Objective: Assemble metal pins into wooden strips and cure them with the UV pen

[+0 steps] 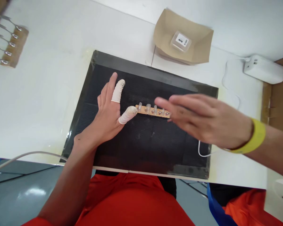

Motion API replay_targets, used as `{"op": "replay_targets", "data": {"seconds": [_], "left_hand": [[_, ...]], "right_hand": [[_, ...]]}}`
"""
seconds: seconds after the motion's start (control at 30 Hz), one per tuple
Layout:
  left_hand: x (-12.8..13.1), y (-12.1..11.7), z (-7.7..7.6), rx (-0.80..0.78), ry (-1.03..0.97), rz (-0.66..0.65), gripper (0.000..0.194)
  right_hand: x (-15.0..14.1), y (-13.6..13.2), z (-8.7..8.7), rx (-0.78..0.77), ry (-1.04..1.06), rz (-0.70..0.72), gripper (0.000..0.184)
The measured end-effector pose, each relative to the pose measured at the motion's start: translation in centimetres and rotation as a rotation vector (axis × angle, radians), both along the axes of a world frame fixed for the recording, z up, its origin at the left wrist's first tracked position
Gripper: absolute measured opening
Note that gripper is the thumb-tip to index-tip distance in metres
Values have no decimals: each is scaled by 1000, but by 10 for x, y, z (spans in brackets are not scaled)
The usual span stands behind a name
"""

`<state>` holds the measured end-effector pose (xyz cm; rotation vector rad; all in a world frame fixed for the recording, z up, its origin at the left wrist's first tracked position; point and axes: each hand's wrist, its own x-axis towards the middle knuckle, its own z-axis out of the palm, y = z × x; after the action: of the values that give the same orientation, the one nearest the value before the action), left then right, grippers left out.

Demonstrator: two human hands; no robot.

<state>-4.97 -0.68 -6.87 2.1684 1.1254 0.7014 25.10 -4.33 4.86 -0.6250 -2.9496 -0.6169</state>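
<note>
A narrow tan strip (pixel 151 110) lies on the black ribbed mat (pixel 136 144). Along it stand several small clear tubes or caps, with tiny shiny pieces between them. My left hand (pixel 108 110) is open, fingers spread, with white finger cots on the index finger and thumb. The thumb tip is at the strip's left end; whether it touches cannot be made out. Over the strip's right end, my right hand (pixel 200 117) is stretched out flat, somewhat blurred, hiding that end. A yellow band circles its wrist. Nothing shows in either hand.
Behind the mat stands a brown paper tray (pixel 200 47) with a clear labelled box (pixel 181 41) inside. A cardboard strip (pixel 17 47) carries several metal pieces at far left. A white device (pixel 264 69) with a cable sits at right. Another cable (pixel 30 153) crosses the front-left edge.
</note>
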Motion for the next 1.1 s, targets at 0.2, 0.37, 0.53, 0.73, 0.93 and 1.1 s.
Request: {"op": "replay_targets", "data": {"seconds": [0.2,0.37,0.53,0.73,0.93,1.1], "left_hand": [[1,0,1,-11,21,3,93],[2,0,0,4,24,1,91],[3,1,2,4,55,3,94],[4,1,2,12,51,5,93],[3,1,1,16,66,-4,94],[3,1,1,18,48,11,91]], "right_hand": [[1,-2,-4,5,2,6,14],[2,-1,1,61,-27,-59,13],[1,-4,-2,5,-26,6,20],[6,-5,-10,-9,35,-53,15],[7,-3,-5,1,-14,-86,14],[4,-4,-5,-86,36,-11,18]]}}
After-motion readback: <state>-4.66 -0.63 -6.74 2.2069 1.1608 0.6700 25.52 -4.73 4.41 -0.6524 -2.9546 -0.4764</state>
